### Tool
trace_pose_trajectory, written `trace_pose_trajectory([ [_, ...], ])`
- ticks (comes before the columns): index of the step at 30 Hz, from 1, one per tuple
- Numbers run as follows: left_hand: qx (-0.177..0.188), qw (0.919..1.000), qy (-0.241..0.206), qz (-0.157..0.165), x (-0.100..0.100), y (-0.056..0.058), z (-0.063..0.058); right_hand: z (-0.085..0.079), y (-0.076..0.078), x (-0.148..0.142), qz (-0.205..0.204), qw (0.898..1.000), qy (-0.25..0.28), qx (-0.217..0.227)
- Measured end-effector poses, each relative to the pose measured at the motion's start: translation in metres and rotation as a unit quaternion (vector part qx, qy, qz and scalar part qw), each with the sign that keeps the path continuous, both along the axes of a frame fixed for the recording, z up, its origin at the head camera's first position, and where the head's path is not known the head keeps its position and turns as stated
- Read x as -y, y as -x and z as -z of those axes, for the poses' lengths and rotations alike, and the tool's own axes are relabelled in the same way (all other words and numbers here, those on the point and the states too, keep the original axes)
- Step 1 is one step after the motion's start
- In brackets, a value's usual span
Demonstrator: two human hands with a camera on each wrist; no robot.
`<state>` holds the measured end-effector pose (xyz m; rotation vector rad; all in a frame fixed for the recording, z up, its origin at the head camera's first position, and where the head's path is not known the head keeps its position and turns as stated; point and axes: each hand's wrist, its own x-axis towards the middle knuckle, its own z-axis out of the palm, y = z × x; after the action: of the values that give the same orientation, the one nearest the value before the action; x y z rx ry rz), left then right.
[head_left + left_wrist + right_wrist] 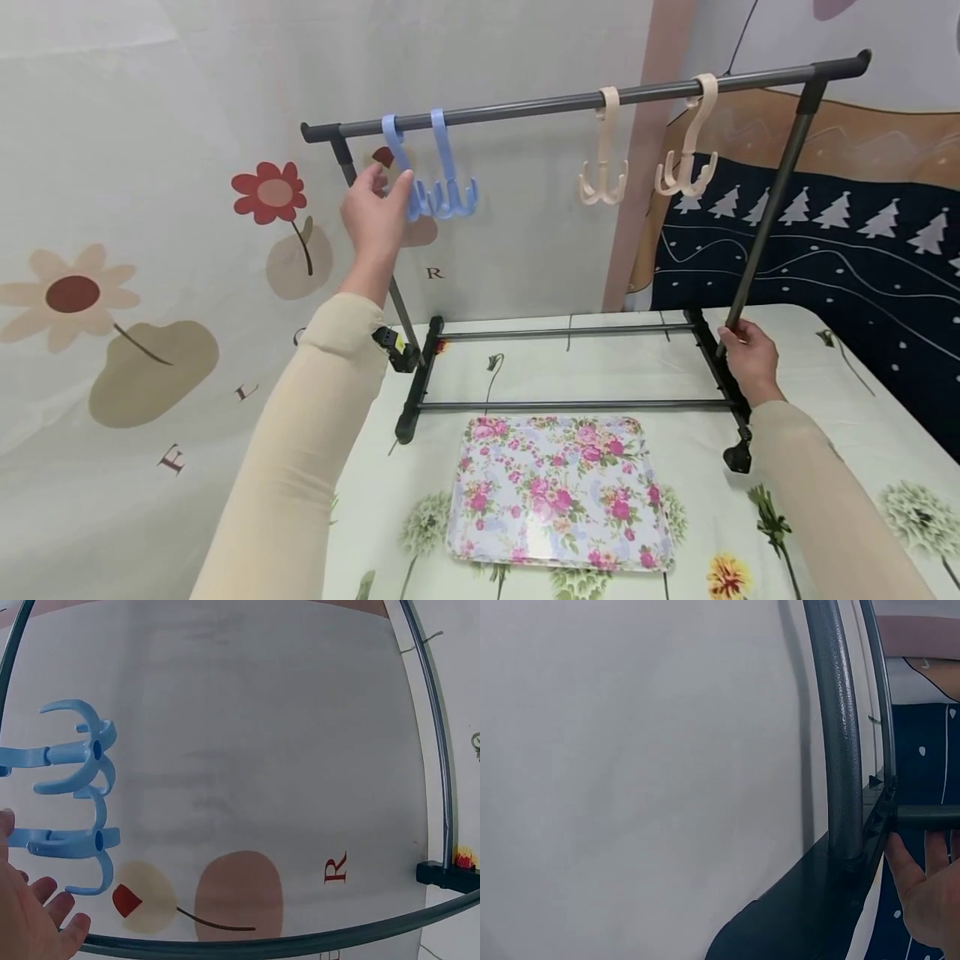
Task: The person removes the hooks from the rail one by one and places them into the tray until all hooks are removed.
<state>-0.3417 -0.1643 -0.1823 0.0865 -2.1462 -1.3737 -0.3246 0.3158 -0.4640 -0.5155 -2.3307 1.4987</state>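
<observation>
A dark grey metal rack stands on the table; its top bar (517, 108) carries two blue four-pronged hooks (448, 167) at the left and two beige hooks (603, 158) at the right. My left hand (377, 208) is raised beside the leftmost blue hook (64, 844), its thumb near the stem and its other fingers loosely spread. Whether the thumb touches the stem is unclear. Low on the right side, my right hand (750, 358) holds the rack's right post (772, 196) just above the base (780, 915), partly cut off in the right wrist view.
A floral tray (558, 492) lies on the flower-patterned tablecloth (397, 517) in front of the rack. Two low crossbars (573, 406) join the base ends. Behind hang a pale printed curtain (517, 225) and a dark cloth with white trees (855, 250).
</observation>
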Motion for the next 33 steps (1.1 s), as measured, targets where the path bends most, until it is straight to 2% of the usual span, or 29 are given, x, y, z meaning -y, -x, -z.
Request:
trace_pose_trajectory([
  [7,0.003,0.9979,-0.019,-0.062,-0.01,0.012,-0.009,0.001,0.0,0.0,0.003,1.0,0.003,-0.001],
  [11,0.004,0.9961,-0.035,-0.081,-0.016,0.017,-0.011,0.002,0.0,0.0,0.008,1.0,0.006,0.002],
  [18,0.015,0.9914,-0.007,-0.13,-0.025,0.021,-0.018,0.003,0.0,0.002,0.017,1.0,0.012,0.007],
  [22,0.02,0.9906,-0.018,-0.134,-0.031,0.022,-0.019,0.004,-0.001,0.002,0.019,1.0,0.008,-0.004],
  [29,0.009,0.9921,-0.029,-0.122,-0.035,0.023,-0.018,0.005,-0.001,0.001,0.015,1.0,0.002,-0.004],
  [33,-0.001,0.991,-0.007,-0.134,-0.036,0.022,-0.022,0.005,0.001,0.001,0.02,1.0,0.006,-0.002],
])
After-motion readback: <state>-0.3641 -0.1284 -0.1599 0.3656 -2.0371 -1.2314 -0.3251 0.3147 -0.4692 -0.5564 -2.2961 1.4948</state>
